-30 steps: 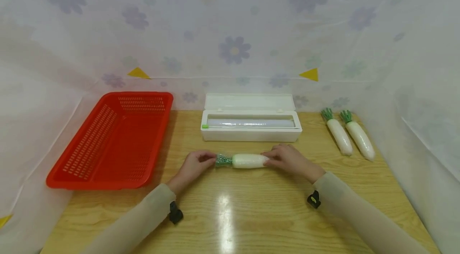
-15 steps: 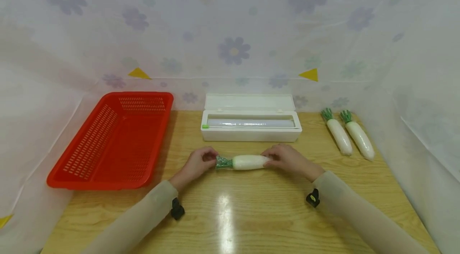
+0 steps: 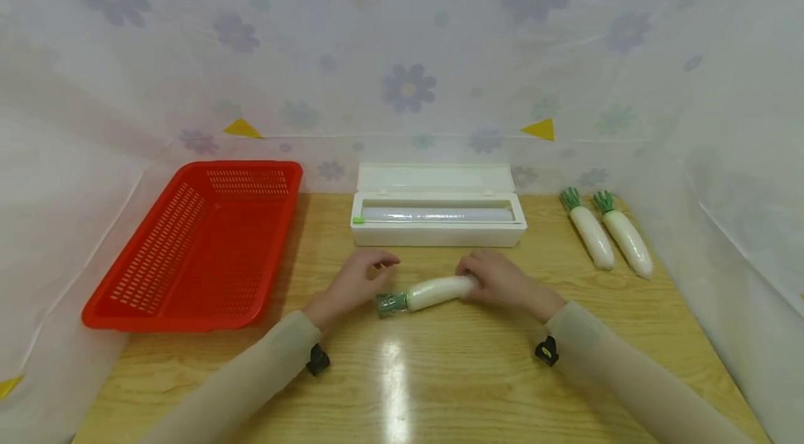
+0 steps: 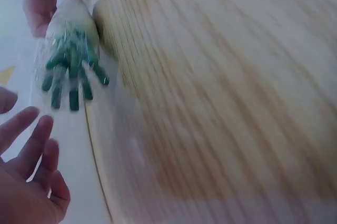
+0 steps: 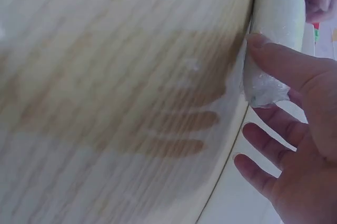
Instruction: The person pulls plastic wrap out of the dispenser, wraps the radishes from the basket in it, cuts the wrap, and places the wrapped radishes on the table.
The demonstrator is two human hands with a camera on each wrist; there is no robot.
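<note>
A white daikon radish (image 3: 436, 292) with a green leafy top, wrapped in clear plastic film, lies at the middle of the table, leaf end tilted toward me. My right hand (image 3: 502, 282) grips its bare end between thumb and fingers; in the right wrist view the thumb presses along the side of the daikon (image 5: 278, 19). My left hand (image 3: 353, 283) is just beyond the leaf end, fingers loosely bent and holding nothing. In the left wrist view, film spreads around the green leaves (image 4: 73, 69), with the left hand's fingertips (image 4: 45, 124) apart from them.
A white cling film dispenser (image 3: 440, 234) with its lid raised stands behind the daikon, a roll inside. On the left is a red plastic basket (image 3: 266, 276). Two more wrapped daikons, one (image 3: 592, 238) beside the other (image 3: 628, 243), lie at the back right of the wooden table (image 3: 502, 388).
My left hand has let go of the film at the leaf end and moved slightly up and right. The daikon's leaf end has swung toward me, while the right hand keeps its hold.
</note>
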